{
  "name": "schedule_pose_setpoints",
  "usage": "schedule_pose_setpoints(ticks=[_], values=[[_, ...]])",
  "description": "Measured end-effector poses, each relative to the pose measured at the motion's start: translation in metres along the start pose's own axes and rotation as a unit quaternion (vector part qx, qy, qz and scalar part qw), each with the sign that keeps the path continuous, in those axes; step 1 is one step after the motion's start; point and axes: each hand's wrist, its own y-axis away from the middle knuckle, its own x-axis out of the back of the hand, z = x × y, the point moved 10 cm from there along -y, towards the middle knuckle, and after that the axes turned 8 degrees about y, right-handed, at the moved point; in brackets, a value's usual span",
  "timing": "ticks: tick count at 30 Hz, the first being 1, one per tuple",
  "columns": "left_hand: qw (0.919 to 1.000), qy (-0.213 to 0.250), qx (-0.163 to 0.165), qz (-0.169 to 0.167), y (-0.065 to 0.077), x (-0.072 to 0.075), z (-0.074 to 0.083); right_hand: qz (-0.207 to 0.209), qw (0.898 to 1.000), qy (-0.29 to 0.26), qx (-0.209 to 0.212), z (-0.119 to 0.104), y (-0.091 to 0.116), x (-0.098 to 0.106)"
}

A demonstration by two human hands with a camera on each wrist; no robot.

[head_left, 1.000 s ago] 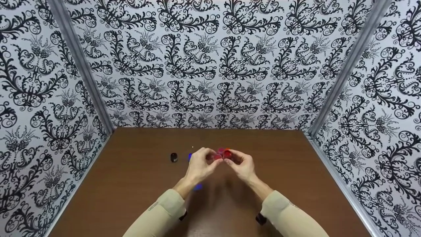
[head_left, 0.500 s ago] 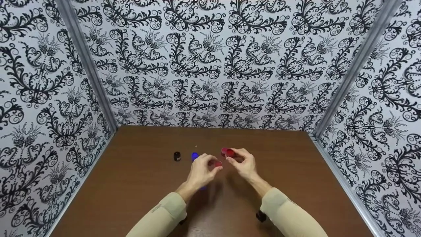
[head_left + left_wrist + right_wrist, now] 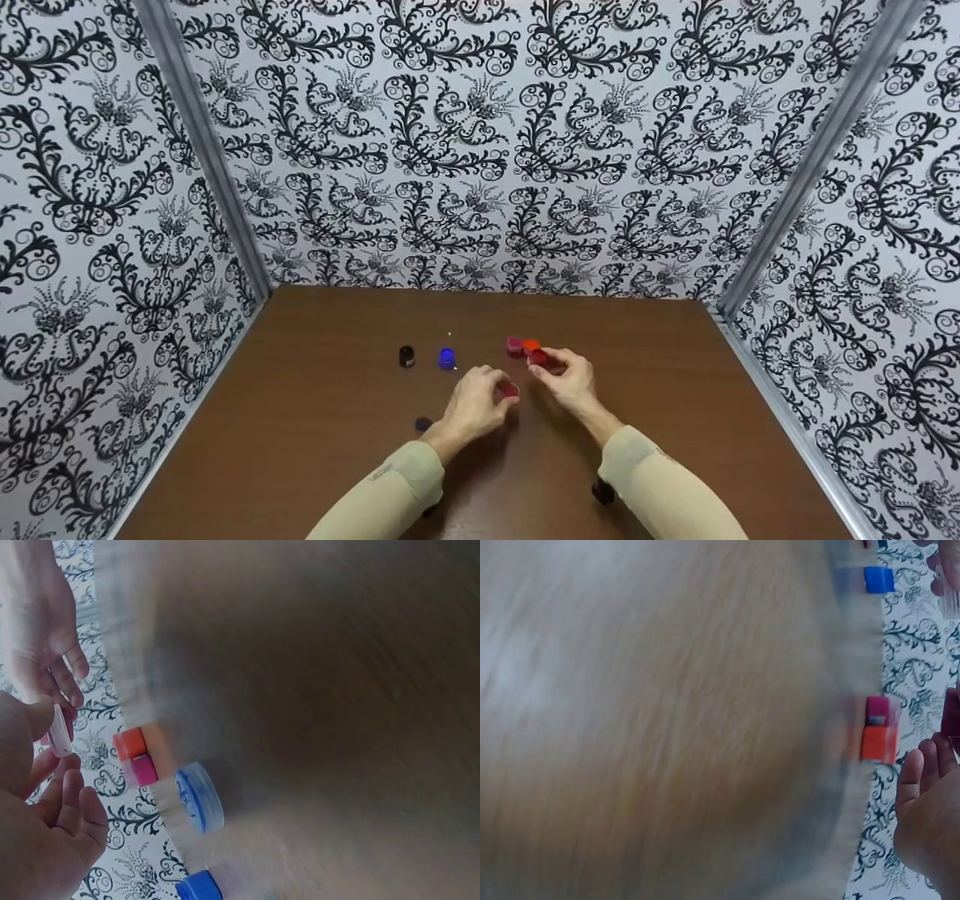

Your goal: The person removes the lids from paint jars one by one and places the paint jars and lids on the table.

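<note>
1. Watching through the head feed, I see the left hand (image 3: 476,405) with its thumb and fingers pinching a shallow red lid (image 3: 511,391); the left wrist view shows me its clear rim between the fingertips.
2. The right hand (image 3: 571,381) grasps a red pot (image 3: 537,357) between thumb and fingers, farther out from the person than the left fingertips. The two hands are apart, with a strip of bare brown table (image 3: 645,420) showing below and to the right of them.
3. Just beyond the right fingertips stands an orange pot (image 3: 531,345), the closest obstacle to that hand. I cannot tell whether the held pot touches it.
4. Against the orange one, on its left, sits a magenta pot (image 3: 514,346); my wrist views show the pair side by side, touching.
5. Beyond the left fingers and off to their left I have a blue pot (image 3: 447,358), standing near the hand. Farther left again, well apart from the fingertips, is a small black pot (image 3: 406,356).
6. Behind the left fingers, just beside the wrist, lies a blue lid (image 3: 201,799), which the arm partly covers in my head view.
7. A patterned wall (image 3: 480,150) closes off the far table edge, well beyond both sets of fingers.
</note>
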Motion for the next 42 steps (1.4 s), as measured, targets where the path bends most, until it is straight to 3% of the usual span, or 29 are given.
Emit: schedule_pose_setpoints(ticks=[8,14,27,36,42], values=[[0.9988,-0.045,-0.010,-0.013,-0.003,-0.019,0.008,0.003,0.995,0.090,-0.042,0.030,0.000,0.012],[0.9955,-0.089,-0.017,-0.026,0.000,-0.031,0.007,-0.021,0.987,0.151,-0.041,0.039,0.001,0.009],[0.9901,-0.130,-0.017,-0.050,0.000,-0.047,0.009,-0.047,0.975,0.202,-0.075,0.054,0.001,0.008],[0.9900,-0.126,-0.006,-0.062,0.003,-0.058,0.008,-0.065,0.968,0.231,-0.073,0.051,-0.004,0.002],[0.9894,-0.126,-0.021,-0.069,0.003,-0.066,0.018,-0.060,0.965,0.242,-0.079,0.051,-0.008,0.003]])
